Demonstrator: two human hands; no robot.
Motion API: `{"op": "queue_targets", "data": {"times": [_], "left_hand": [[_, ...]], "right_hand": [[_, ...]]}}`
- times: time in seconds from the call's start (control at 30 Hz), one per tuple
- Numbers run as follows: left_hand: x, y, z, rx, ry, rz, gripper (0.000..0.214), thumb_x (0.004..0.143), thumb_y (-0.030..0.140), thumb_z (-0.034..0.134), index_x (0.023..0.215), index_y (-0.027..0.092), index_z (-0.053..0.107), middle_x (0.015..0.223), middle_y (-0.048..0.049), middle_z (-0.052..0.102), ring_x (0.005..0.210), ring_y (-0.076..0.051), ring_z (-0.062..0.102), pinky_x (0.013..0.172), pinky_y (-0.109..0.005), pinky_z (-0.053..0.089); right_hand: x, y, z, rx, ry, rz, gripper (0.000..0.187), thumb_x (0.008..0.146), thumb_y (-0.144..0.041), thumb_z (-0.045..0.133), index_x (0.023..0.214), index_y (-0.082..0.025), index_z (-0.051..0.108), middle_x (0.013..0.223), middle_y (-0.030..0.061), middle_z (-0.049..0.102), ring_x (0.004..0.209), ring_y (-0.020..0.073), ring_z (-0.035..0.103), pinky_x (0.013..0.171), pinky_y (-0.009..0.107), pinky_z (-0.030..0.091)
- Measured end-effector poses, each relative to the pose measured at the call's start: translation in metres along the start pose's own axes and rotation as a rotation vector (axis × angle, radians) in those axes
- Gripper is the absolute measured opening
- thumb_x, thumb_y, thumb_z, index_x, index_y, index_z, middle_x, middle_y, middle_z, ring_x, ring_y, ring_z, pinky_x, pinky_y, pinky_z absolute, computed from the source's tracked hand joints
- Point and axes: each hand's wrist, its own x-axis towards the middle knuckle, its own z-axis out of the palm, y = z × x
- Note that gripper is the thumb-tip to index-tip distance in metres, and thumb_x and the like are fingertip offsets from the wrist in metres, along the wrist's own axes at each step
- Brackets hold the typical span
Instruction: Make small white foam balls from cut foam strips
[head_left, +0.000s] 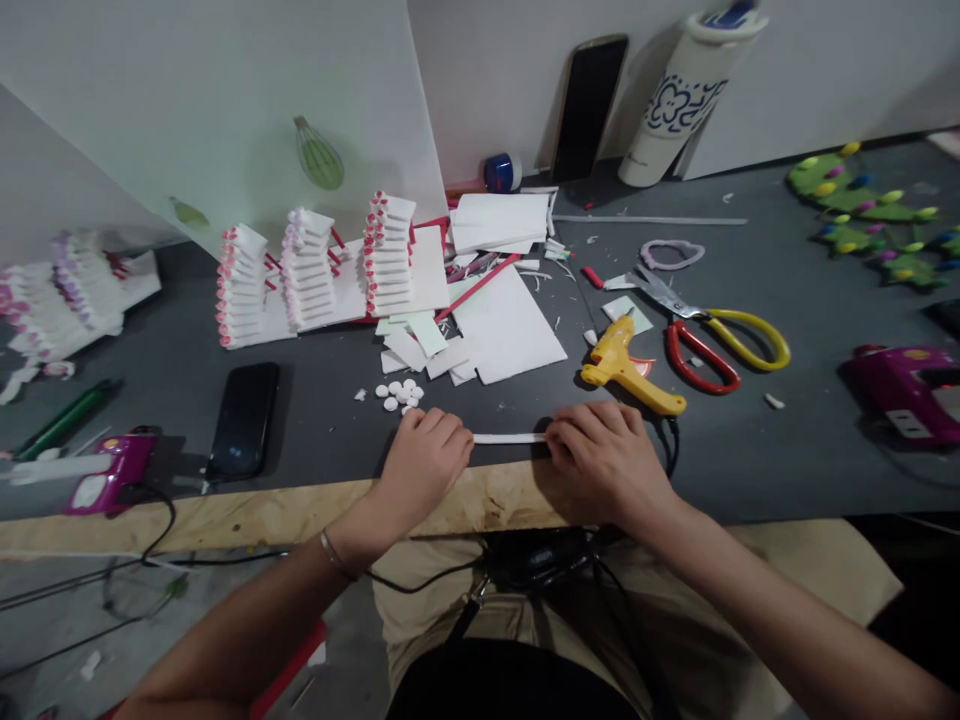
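Observation:
My left hand [427, 450] and my right hand [607, 462] rest near the table's front edge, pinching opposite ends of a narrow white foam strip [508, 438]. The strip lies level between them, its ends hidden in my fingers. Just beyond my left hand sits a small cluster of white foam discs [397, 393]. A yellow hot glue gun [626, 368] lies beyond my right hand, not touching it. Its black cord runs down past that hand.
Yellow-and-red-handled scissors [709, 335] lie right of the glue gun. White foam sheets [506, 325] and tiered white foam models [307, 275] stand ahead. A black phone [244, 420] and a magenta tool [112, 472] lie left; a wooden board edge [285, 515] runs along the front.

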Motion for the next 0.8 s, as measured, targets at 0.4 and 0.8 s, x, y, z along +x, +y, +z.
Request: {"op": "queue_targets", "data": {"times": [0.4,0.8], "left_hand": [[0.017,-0.007,-0.007,-0.198,-0.216,-0.204,0.014,0.087,0.019,0.055,0.073,0.017,0.057,0.079,-0.0035,0.061,0.078,-0.020,0.052,0.071,-0.035,0.032],[0.026,-0.012,-0.013,-0.344,-0.344,-0.256,0.006,0.087,0.019,0.051,0.084,0.017,0.056,0.087,-0.0020,0.059,0.078,-0.018,0.052,0.069,-0.031,0.033]], "right_hand": [[0.011,0.005,-0.007,0.048,-0.202,0.050,0.016,0.086,-0.018,0.055,0.072,-0.018,0.063,0.079,0.0071,0.061,0.080,0.0226,0.044,0.070,0.036,0.025],[0.028,0.007,-0.016,0.006,-0.337,0.076,0.015,0.084,-0.021,0.057,0.071,-0.016,0.063,0.077,0.0065,0.062,0.081,0.0225,0.047,0.071,0.035,0.022]]}}
